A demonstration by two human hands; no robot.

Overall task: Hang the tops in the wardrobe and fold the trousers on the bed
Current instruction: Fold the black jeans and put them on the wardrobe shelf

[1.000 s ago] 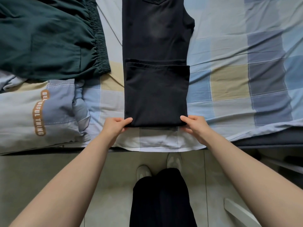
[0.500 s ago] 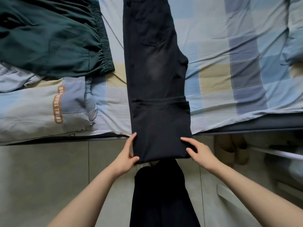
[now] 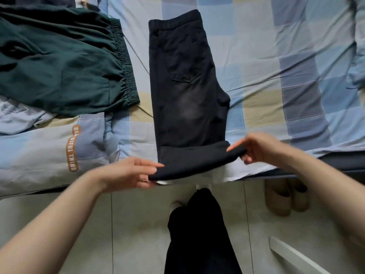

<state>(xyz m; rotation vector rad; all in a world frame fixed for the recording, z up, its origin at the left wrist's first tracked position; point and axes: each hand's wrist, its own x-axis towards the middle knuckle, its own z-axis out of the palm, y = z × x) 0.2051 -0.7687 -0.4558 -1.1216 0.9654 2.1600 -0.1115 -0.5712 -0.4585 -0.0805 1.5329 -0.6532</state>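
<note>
Black trousers [image 3: 187, 91] lie lengthwise on the bed [image 3: 276, 56]. The left hand [image 3: 128, 173] and right hand [image 3: 258, 147] each pinch a corner of their folded near end, lifted slightly off the bed's edge.

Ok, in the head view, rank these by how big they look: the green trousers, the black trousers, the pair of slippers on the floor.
1. green trousers, though partly cut off by the frame edge
2. black trousers, close behind; its near end is folded over, so this ranking is unsure
3. pair of slippers, clearly smallest
</note>
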